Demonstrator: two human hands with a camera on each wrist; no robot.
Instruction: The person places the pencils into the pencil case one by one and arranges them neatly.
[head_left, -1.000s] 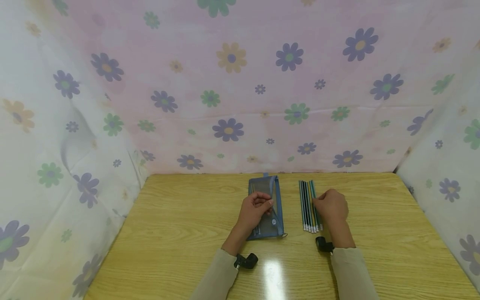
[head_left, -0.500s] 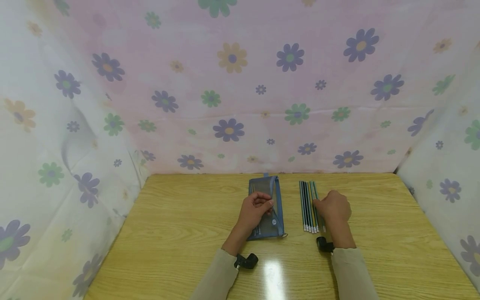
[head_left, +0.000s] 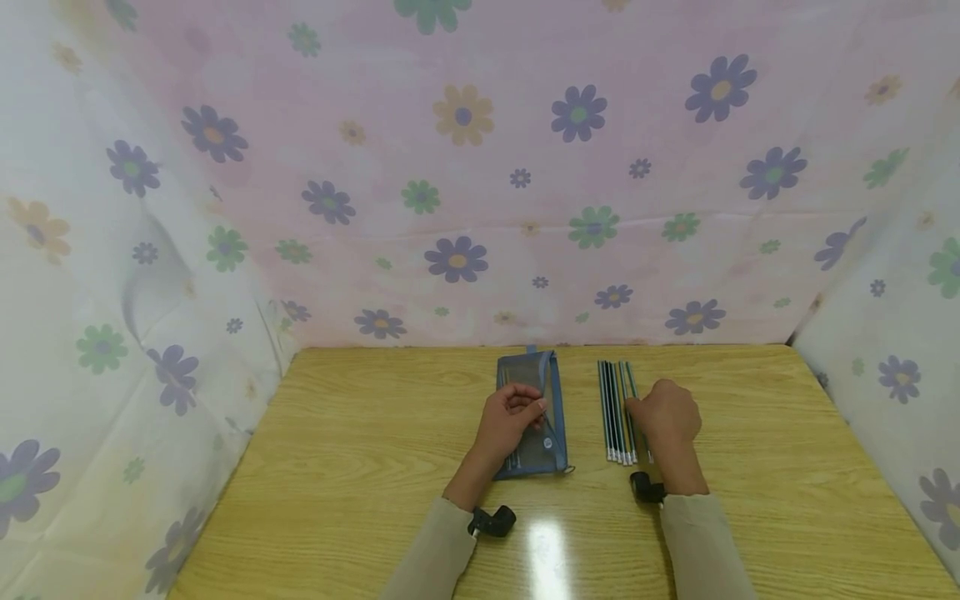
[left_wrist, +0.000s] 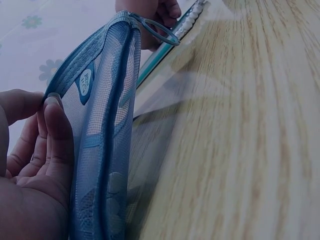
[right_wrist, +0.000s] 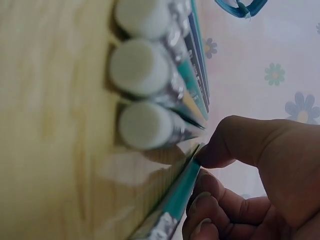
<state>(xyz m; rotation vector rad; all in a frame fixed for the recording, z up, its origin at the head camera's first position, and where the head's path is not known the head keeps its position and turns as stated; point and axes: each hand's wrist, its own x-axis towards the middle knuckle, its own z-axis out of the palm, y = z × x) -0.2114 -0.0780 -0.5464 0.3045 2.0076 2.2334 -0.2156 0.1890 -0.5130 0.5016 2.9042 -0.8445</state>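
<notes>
The pouch [head_left: 534, 457], blue mesh with a solid trim, lies on the wood-grain tabletop [head_left: 360, 433], to the left of a row of pencils [head_left: 615, 417] and apart from it. The left hand [head_left: 512, 421] pinches the pouch's trimmed upper edge between thumb and forefinger; its remaining fingers are curled loosely. The edge appears raised, and that side seems to gape. A metal ring [left_wrist: 172, 40] hangs at the near corner. Pale rounded shapes show through the mesh, probably pencil ends.

The right hand [head_left: 667, 414] has its thumb and fingers clamped on one teal pencil [right_wrist: 182, 191], just beside the row, a gap showing between it and the nearest white eraser [right_wrist: 145, 125]. The row lies side by side, erasers toward the person.

Handling assessment: the pencil is judged light, stiff and smooth, liable to roll or twist if held at one end; a pinch around mid-shaft should keep it level. Its point is out of clear view and may be brittle or snag mesh. The pouch is judged soft and prone to collapse; the trim, firmer than the mesh, is the sounder place to hold.
</notes>
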